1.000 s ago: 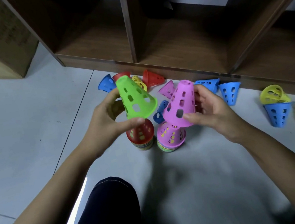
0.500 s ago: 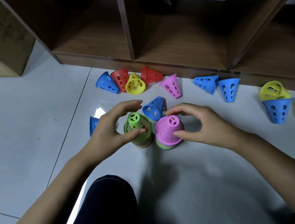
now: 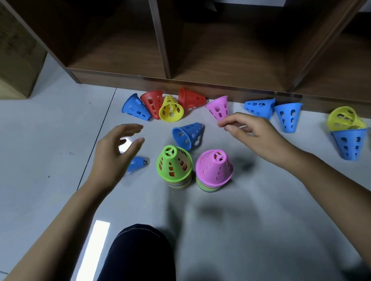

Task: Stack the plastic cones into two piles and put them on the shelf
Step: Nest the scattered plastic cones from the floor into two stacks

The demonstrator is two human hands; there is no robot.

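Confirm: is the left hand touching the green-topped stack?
Apart. The head view shows bare floor between the left hand and the green-topped stack.

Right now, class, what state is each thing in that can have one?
left hand, open, holding nothing.
right hand, open, fingertips near loose pink cone.
green-topped pile, upright on floor.
pink-topped pile, upright on floor.
blue cone between hands, on its side, unstacked.
shelf, no pile in it.

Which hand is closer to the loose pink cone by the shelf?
Right. The right hand has its fingertips right at the narrow end of the pink cone; the left hand hovers open, far off to its left.
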